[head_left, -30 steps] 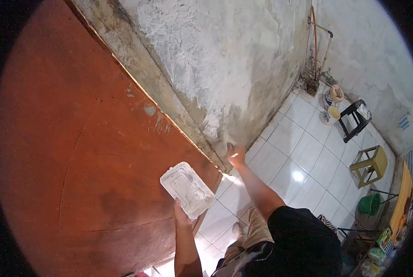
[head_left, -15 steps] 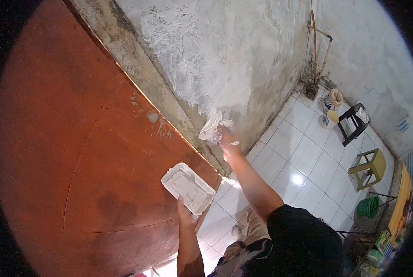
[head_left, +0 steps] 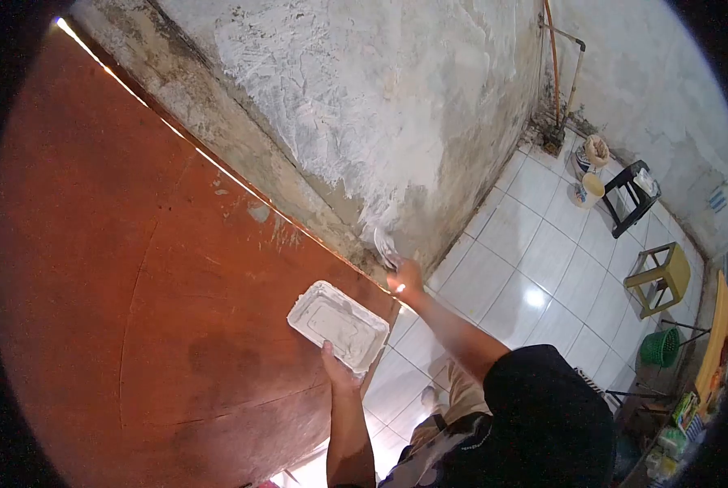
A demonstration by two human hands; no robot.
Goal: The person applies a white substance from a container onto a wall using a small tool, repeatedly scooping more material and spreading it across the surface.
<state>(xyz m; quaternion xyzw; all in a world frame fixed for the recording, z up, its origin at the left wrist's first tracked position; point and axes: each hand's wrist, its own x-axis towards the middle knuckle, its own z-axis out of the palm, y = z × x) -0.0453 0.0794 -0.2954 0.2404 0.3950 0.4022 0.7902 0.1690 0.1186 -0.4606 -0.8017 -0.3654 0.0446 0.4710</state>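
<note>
My left hand (head_left: 341, 371) grips the near edge of a shallow rectangular tray (head_left: 356, 306), its thumb over the rim. Greyish-white putty (head_left: 331, 323) coats the inside of the tray. Closed around the handle of a putty knife (head_left: 385, 244) is my right hand (head_left: 406, 280), with a white smear on it. The blade is at the low end of the wall (head_left: 356, 106), by the edge of the fresh white coat; whether it touches is hard to tell. My fingers hide most of the handle.
A reddish-brown door panel (head_left: 95, 285) fills the left, with light along its edge. On the white tiled floor (head_left: 494, 276) at right stand a pail (head_left: 592, 187), a black stool (head_left: 629, 199), a yellowish stool (head_left: 661, 279) and a green basket (head_left: 659, 348). Pipes (head_left: 556, 73) run up the corner.
My right hand and the putty knife have moved down the wall, toward me. The tray in my left hand has shifted slightly right in view. The light gap along the door edge looks longer.
</note>
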